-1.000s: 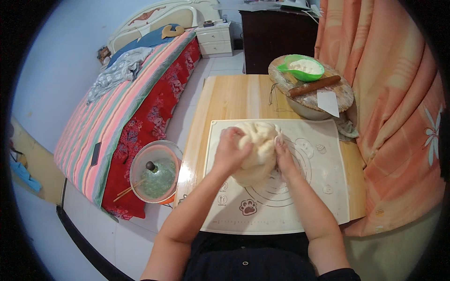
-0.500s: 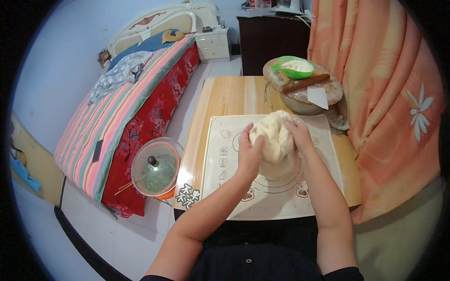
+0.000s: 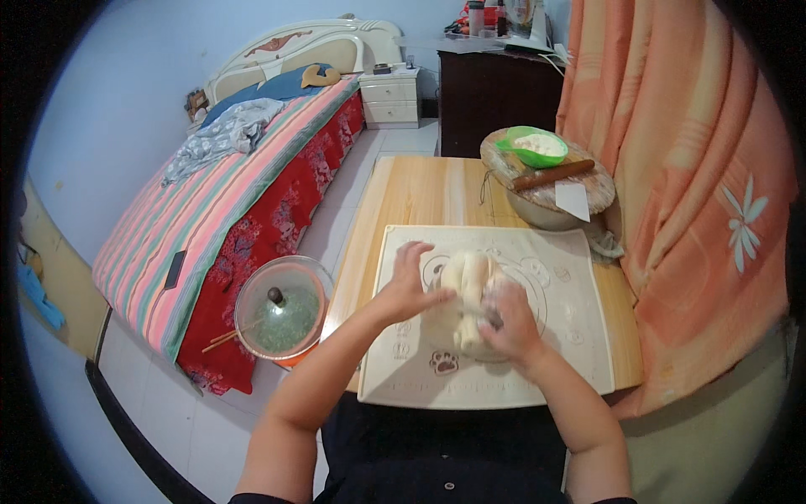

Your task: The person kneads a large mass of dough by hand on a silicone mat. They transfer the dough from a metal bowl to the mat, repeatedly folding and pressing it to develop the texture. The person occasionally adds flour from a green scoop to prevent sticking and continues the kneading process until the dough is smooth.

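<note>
A lump of pale dough [image 3: 467, 277] lies on the cream silicone baking mat [image 3: 537, 391], stretched lengthwise with a fold along it. My right hand [image 3: 510, 323] is on the dough's right side, its fingers curled against the dough and blurred by motion. To the left of the dough, my left hand [image 3: 410, 281] is lifted with fingers apart and holds nothing. Its thumb points toward the dough's edge; whether it touches I cannot tell.
At the table's far right stands a covered basin [image 3: 546, 217], carrying a green bowl [image 3: 537, 151] of flour, a rolling pin [image 3: 552, 175] and a white scraper [image 3: 573, 202]. An orange curtain [image 3: 680, 168] hangs close on the right. A glass-lidded pot [image 3: 284, 311] stands left of the table.
The dough, held up between both hands before, is now down on the mat. My left hand has let go and moved left; my right hand has come lower. The view has shifted slightly.
</note>
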A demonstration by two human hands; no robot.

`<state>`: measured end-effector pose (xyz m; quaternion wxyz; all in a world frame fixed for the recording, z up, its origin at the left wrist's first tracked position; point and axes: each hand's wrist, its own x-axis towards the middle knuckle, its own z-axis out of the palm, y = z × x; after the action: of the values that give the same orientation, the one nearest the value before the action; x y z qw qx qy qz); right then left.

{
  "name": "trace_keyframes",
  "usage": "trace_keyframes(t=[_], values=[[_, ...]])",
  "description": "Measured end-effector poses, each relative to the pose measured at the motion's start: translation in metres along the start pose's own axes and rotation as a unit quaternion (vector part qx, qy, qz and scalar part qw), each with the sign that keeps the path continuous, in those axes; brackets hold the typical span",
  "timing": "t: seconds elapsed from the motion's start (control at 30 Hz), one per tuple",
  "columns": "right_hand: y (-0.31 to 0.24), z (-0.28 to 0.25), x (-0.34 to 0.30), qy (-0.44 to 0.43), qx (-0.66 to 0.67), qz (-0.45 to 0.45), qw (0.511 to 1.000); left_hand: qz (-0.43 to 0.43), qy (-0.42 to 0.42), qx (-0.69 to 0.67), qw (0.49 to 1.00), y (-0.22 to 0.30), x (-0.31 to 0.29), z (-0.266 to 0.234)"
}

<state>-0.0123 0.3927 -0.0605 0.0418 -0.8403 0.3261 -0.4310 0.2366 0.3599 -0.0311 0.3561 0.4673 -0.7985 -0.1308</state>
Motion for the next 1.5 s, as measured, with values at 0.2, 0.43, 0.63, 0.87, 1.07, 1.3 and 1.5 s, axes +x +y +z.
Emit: trace_keyframes(t=[0.2,0.43,0.63,0.87,1.07,1.3,1.5], values=[[0.003,-0.014,0.003,-0.053,0.153,0.279,0.947,0.024,-0.222,-0.136,0.965,0.006,0.033,0.035],[0.066,-0.003,0.047,-0.102,0.120,0.406,0.900,-0.059,-0.155,0.003,0.986,0.013,0.075,0.073],[0.100,0.007,0.076,-0.137,0.050,0.496,0.856,-0.185,-0.144,0.035,0.972,0.010,0.116,0.087],[0.125,0.006,0.073,-0.153,0.195,0.526,0.813,-0.264,-0.153,-0.132,0.943,-0.018,0.117,0.086],[0.040,-0.086,0.117,-0.320,0.262,0.524,0.745,-0.281,-0.294,-0.306,0.861,0.045,0.109,-0.033],[-0.028,-0.078,0.077,-0.408,-0.030,0.335,0.849,-0.128,-0.316,0.055,0.938,0.093,0.052,-0.010],[0.005,-0.035,0.078,-0.354,-0.071,0.360,0.860,-0.150,-0.234,0.161,0.947,0.064,0.047,0.039]])
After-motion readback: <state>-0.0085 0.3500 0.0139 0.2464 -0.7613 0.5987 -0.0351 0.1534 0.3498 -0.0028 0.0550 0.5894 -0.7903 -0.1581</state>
